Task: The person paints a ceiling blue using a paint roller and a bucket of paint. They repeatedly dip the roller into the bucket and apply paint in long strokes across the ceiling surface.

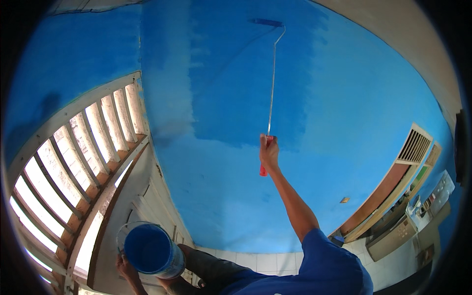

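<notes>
My right hand [268, 150] grips the red handle [263, 169] of a paint roller. Its long wire frame rises to a blue roller head [268, 22] high on the blue wall [216, 191], within a patch of darker blue paint [231, 98]. At the lower left, my left hand [125, 265] holds a bucket [174, 260] by its handle side. The bucket has blue paint inside and its wire handle stands up at the left.
A slatted railed opening [59, 128] fills the left, above a white wooden panel [140, 191]. At right are a vented doorway [393, 196] and cluttered furniture [393, 238]. White floor tiles [255, 260] show below the wall; a pale ceiling [393, 34] curves overhead.
</notes>
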The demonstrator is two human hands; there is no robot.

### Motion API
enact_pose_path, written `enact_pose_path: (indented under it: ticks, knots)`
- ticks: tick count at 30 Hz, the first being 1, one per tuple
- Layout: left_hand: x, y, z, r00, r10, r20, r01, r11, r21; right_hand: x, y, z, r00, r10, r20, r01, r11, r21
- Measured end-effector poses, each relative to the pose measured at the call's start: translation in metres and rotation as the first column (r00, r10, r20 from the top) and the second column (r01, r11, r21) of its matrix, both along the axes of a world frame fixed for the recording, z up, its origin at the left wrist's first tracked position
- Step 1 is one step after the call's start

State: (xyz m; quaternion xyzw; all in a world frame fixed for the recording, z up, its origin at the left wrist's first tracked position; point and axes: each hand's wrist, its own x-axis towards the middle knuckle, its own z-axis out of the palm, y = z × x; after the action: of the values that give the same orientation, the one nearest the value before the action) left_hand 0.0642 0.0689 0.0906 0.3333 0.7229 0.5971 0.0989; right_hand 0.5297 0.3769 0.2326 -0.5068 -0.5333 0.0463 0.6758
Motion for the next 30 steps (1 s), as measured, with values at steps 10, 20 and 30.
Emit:
enact_pose_path:
  ticks: [10,20,30]
  knots:
    - [-0.015,0.006,-0.021,1.000,0.011,-0.012,-0.011,0.998,0.064,-0.004,0.049,0.114,0.997,-0.060,0.056,0.048,0.982,0.181]
    - [-0.015,0.005,-0.021,0.997,0.080,-0.003,-0.080,0.997,-0.006,-0.007,0.020,0.044,0.999,-0.002,0.041,0.000,0.998,0.069]
    - [-0.012,0.002,-0.014,0.998,0.060,0.006,-0.060,0.997,-0.049,-0.026,-0.055,-0.135,0.999,-0.039,-0.014,0.037,0.993,-0.116]
